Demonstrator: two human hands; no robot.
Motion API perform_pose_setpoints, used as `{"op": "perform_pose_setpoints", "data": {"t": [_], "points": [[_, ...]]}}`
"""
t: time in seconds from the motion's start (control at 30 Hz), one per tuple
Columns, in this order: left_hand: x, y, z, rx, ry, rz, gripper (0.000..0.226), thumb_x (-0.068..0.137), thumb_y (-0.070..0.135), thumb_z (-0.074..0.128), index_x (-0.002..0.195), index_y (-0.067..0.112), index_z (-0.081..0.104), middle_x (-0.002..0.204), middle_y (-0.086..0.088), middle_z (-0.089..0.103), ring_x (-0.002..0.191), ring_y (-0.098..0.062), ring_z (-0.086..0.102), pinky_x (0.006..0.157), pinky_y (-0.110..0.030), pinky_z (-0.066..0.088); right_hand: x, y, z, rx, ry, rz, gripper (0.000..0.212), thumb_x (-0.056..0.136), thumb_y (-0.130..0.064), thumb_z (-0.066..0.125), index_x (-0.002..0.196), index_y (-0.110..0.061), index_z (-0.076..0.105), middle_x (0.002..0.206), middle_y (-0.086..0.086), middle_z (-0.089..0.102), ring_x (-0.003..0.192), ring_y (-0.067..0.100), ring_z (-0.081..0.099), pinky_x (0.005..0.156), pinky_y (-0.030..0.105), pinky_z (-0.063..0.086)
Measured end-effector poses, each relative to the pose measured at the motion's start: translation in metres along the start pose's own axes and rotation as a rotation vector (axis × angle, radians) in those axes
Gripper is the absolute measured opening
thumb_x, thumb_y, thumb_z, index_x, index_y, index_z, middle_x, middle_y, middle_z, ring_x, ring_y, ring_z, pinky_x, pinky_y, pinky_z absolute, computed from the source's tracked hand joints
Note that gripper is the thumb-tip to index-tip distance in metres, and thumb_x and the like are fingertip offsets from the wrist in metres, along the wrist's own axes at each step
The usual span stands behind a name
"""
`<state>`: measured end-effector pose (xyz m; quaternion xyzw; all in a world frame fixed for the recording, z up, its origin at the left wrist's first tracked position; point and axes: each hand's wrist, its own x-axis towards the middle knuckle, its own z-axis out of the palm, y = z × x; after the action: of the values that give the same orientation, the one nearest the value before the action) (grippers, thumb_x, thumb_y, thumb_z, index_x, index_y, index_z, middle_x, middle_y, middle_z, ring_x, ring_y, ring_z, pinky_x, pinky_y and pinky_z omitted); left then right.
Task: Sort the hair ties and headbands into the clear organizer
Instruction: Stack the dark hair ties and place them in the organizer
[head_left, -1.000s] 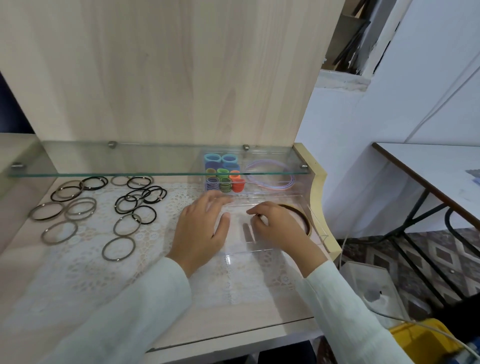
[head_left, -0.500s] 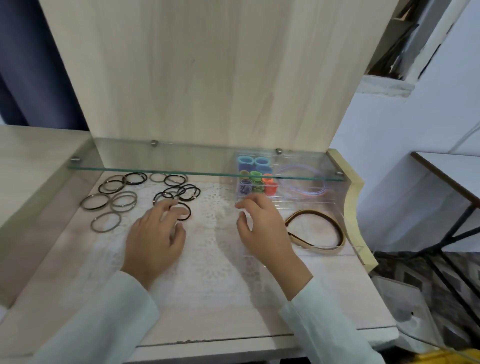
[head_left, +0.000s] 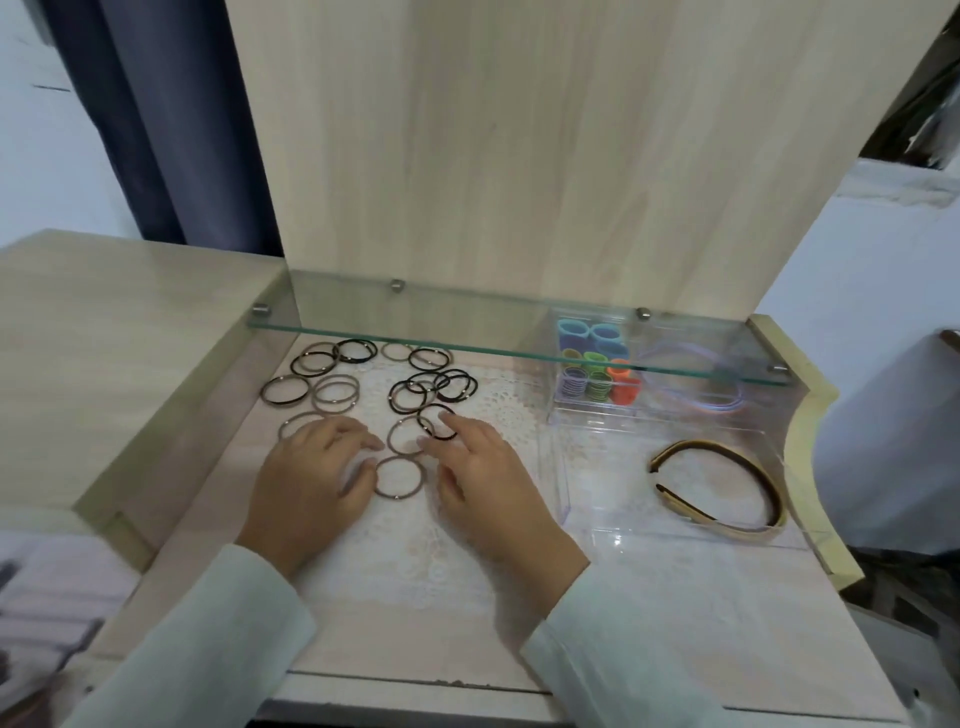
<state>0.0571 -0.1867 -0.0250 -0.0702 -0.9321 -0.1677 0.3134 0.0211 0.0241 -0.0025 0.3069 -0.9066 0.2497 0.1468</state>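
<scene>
Here, left hand (head_left: 311, 483), right hand (head_left: 483, 478) among hair ties (head_left: 415, 387), headband (head_left: 768, 480) in organizer (head_left: 558, 467)

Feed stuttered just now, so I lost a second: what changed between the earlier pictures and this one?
Both hands moved left from the clear organizer to the loose hair ties, left hand first; the right hand now touches a black tie with its fingertips. The right hand let go of the brown headband, which lies in the front compartment. Coloured ties at the back stayed put.

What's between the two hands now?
In the head view, a brownish hair tie lies flat on the table between the left hand and the right hand.
</scene>
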Motion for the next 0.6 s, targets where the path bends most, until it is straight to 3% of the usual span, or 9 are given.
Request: {"op": "perform_pose_setpoints", "data": {"t": [0.13,0.37,0.5,0.6], "points": [[0.000,0.001,0.000,-0.111,-0.093,0.014,0.022,0.079,0.031,0.059,0.096,0.025,0.071,0.106,0.006,0.065,0.095,-0.022,0.064,0.079,-0.043,0.051,0.003,0.002,0.014,-0.014,-0.064,-0.007,0.039,0.090,-0.027,0.044,0.123,-0.026,0.065,0.140,0.004,0.051,0.129,0.027,0.043,0.103,0.042,0.042],[0.001,0.005,-0.002,-0.163,-0.163,-0.021,0.020,0.084,0.031,0.057,0.100,0.028,0.069,0.105,0.012,0.062,0.097,-0.015,0.061,0.082,-0.042,0.050,0.008,0.021,0.021,0.004,0.082,0.186,0.043,0.089,-0.032,0.037,0.106,-0.014,0.071,0.119,0.004,0.066,0.118,0.028,0.056,0.104,0.046,0.041],[0.002,0.005,0.001,-0.109,-0.155,-0.067,0.027,0.088,0.037,0.055,0.105,0.024,0.071,0.109,0.007,0.064,0.100,-0.017,0.062,0.083,-0.041,0.052,0.012,0.025,0.020,0.019,0.190,0.256,0.019,0.088,-0.020,0.054,0.091,-0.010,0.070,0.097,0.003,0.066,0.094,0.023,0.060,0.085,0.043,0.051],[0.003,0.007,-0.001,0.007,-0.137,-0.156,0.034,0.090,0.044,0.049,0.110,0.027,0.070,0.115,0.004,0.065,0.106,-0.020,0.062,0.087,-0.041,0.050,0.020,0.019,0.020,-0.019,0.197,0.265,0.014,0.087,-0.027,0.063,0.087,-0.014,0.068,0.095,-0.001,0.063,0.092,0.021,0.056,0.079,0.039,0.049]]}}
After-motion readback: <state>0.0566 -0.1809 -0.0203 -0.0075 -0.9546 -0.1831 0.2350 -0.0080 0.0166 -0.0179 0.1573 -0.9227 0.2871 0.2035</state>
